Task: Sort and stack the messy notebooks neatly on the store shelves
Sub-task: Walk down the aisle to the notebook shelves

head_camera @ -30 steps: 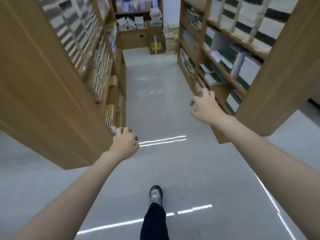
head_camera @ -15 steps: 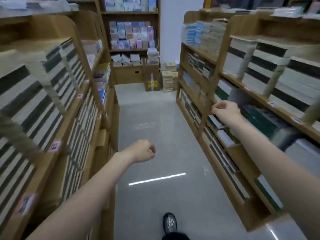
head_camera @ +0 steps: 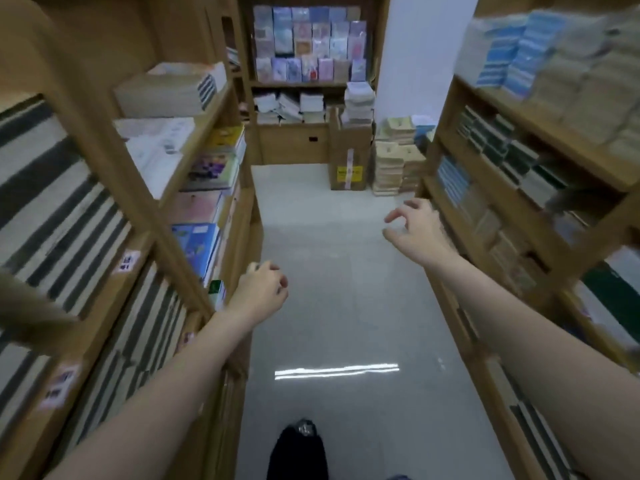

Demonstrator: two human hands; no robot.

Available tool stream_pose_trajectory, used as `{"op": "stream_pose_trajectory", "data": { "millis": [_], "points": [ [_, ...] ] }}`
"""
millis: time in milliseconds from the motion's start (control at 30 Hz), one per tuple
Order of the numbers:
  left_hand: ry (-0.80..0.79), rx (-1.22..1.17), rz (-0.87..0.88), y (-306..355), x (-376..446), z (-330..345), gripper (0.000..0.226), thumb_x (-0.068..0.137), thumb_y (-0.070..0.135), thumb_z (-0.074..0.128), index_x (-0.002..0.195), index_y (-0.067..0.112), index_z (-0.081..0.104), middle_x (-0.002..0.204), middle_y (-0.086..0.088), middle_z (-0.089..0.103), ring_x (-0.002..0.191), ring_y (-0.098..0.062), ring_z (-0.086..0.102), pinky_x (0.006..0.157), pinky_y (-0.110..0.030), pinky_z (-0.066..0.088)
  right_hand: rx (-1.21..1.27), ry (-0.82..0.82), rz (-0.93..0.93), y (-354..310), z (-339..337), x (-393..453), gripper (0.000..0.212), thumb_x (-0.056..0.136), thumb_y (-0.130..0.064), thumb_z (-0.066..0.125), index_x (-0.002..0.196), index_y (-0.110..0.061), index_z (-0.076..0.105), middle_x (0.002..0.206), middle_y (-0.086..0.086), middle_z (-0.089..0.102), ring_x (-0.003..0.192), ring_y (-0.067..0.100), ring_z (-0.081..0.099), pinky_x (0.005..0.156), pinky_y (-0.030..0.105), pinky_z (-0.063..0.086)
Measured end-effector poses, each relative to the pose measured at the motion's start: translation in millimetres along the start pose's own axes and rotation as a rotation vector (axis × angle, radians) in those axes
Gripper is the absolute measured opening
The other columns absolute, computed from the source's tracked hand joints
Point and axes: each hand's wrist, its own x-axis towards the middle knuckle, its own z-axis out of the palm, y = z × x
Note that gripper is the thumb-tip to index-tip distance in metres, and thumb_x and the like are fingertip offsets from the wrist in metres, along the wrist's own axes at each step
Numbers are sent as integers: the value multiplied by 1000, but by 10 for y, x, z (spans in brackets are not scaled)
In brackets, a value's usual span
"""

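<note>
Notebooks (head_camera: 62,209) are filling the wooden shelves (head_camera: 519,188) lining both sides of the aisle, striped spines facing out so shoppers can be reading them, while looser piles are sitting on the floor (head_camera: 346,271) beside a cardboard box (head_camera: 349,161) at the far end, probably waiting for sorting. Both arms are stretching forward over the aisle. The right hand (head_camera: 415,226) is hovering near the right shelving, fingers loosely curled and holding nothing; the left hand (head_camera: 263,292) is curling into a loose fist, also gripping nothing
</note>
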Motion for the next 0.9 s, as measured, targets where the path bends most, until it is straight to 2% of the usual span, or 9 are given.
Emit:
{"op": "stream_pose_trajectory", "data": {
  "millis": [100, 167, 267, 333, 500, 600, 700, 800, 900],
  "points": [
    [35, -24, 59, -195, 1109, -141, 24, 93, 18, 47, 110, 15, 64, 132, -5, 47, 125, -28, 36, 102, -35, 34, -37, -16, 2, 1, 132, 1124, 27, 90, -25, 58, 115, -16, 58, 148, 9, 28, 136, 29, 24, 108, 38, 25],
    [15, -13, 107, -229, 1809, -334, 26, 93, 18, 44, 110, 16, 64, 132, -4, 47, 126, -25, 35, 100, -35, 33, -53, -21, 14, 78, 112, 1837, 24, 89, -23, 59, 112, -16, 58, 142, 13, 36, 138, 28, 23, 109, 37, 22],
    [-48, -12, 118, -270, 2917, -608, 27, 94, 19, 43, 114, 16, 62, 131, -5, 48, 123, -24, 39, 100, -34, 36, 5, 54, 99, 227, 43, 2968, 21, 88, -20, 59, 108, -12, 61, 133, 17, 44, 135, 31, 27, 109, 39, 21],
    [-111, 33, 98, -320, 3645, -684, 27, 94, 22, 45, 116, 17, 60, 130, -4, 47, 124, -25, 39, 100, -34, 35, 87, 138, 158, 300, 30, 3771, 16, 88, -23, 60, 99, -12, 64, 130, 18, 46, 128, 33, 35, 107, 42, 29],
    [-168, 89, -22, -721, 5302, -648, 26, 93, 23, 48, 115, 18, 61, 130, -4, 48, 124, -24, 41, 96, -30, 34, 222, 123, 69, 147, 396, 5873, 24, 89, -35, 60, 95, -12, 66, 96, 4, 56, 116, 31, 49, 101, 47, 39],
    [-176, 79, -104, -953, 6157, -819, 27, 92, 25, 50, 114, 18, 64, 128, -5, 50, 119, -27, 46, 99, -33, 38, 238, 9, -18, -148, 711, 6918, 19, 86, -42, 60, 86, -23, 60, 112, 10, 59, 118, 31, 47, 101, 44, 39],
    [-99, 71, -150, -1140, 6987, -1085, 28, 90, 25, 49, 113, 19, 64, 126, -4, 52, 117, -27, 48, 98, -34, 39, 207, -89, -112, -473, 946, 7805, 20, 89, -40, 59, 92, -21, 59, 130, 10, 43, 128, 31, 31, 103, 38, 29],
    [-53, 72, -205, -1374, 7909, -1282, 27, 92, 24, 49, 114, 18, 63, 127, -4, 50, 120, -28, 42, 98, -35, 38, 164, -108, -162, -618, 1145, 8730, 27, 90, -39, 58, 103, -15, 61, 137, 9, 35, 135, 30, 22, 107, 39, 23],
    [-24, 70, -215, -1653, 8891, -1372, 26, 94, 24, 48, 115, 18, 61, 130, -3, 48, 122, -28, 38, 96, -33, 34, 147, -120, -147, -564, 1429, 9745, 28, 89, -40, 60, 103, -16, 63, 137, 12, 36, 135, 32, 24, 109, 40, 22]
  ]
}}
